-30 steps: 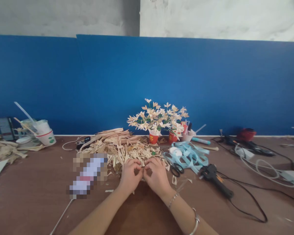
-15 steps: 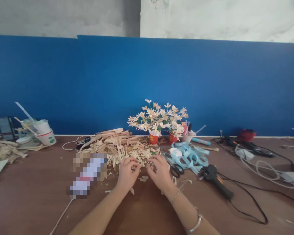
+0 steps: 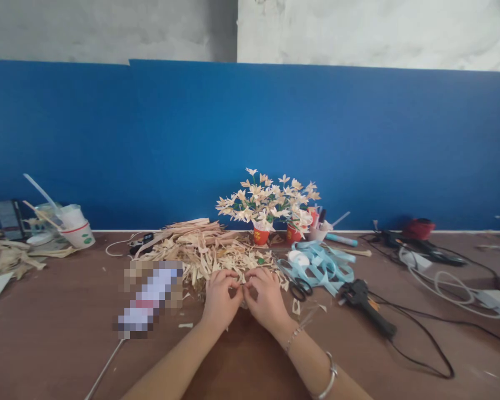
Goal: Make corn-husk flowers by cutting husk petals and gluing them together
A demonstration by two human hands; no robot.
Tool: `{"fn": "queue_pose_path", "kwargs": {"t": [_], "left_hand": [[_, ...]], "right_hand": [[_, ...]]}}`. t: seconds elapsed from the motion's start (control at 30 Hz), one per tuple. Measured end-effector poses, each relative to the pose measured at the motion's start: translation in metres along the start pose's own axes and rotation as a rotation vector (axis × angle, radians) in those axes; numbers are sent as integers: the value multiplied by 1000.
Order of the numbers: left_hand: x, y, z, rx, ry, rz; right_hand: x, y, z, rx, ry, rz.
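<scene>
My left hand (image 3: 221,299) and my right hand (image 3: 265,297) meet fingertip to fingertip over the brown table, just in front of a heap of dry, cream-coloured husk strips (image 3: 216,253). Thumb and forefinger are pinched together on each hand. Whatever sits between the fingertips is too small to make out. To the right of my right hand lie black-handled scissors (image 3: 300,289) and a tangle of light blue ribbon (image 3: 323,261). Behind the heap, cream star-shaped flowers (image 3: 270,200) rise on green stems from red paper cups (image 3: 261,235).
A black glue gun (image 3: 369,308) rests at right, its cable looping forward. White cables and an adapter (image 3: 416,261) lie beyond it. On the left are a blurred-out object (image 3: 148,300) with a white cord and a white cup (image 3: 79,233) holding sticks. A blue partition (image 3: 191,139) stands behind.
Half a second ago my hands were apart with a small gap between them and pale scraps visible below. Now they have come back together, fingertips meeting, as they were one second ago.
</scene>
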State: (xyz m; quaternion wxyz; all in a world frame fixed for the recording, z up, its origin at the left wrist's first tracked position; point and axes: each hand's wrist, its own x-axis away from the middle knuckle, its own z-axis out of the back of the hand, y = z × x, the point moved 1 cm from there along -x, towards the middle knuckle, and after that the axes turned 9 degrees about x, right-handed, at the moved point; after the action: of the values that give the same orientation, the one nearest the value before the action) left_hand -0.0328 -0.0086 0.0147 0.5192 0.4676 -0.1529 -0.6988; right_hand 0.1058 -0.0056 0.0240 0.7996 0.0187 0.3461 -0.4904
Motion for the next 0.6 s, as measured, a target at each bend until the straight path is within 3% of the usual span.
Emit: {"fn": "queue_pose_path", "kwargs": {"t": [0.33, 0.43, 0.6], "left_hand": [[0, -5, 3, -98, 78, 76], [-2, -6, 7, -59, 93, 17], [-2, -3, 7, -15, 16, -92]], "right_hand": [[0, 2, -2, 56, 104, -96], [-2, 9, -2, 13, 89, -91], [-1, 10, 0, -20, 28, -49]]}}
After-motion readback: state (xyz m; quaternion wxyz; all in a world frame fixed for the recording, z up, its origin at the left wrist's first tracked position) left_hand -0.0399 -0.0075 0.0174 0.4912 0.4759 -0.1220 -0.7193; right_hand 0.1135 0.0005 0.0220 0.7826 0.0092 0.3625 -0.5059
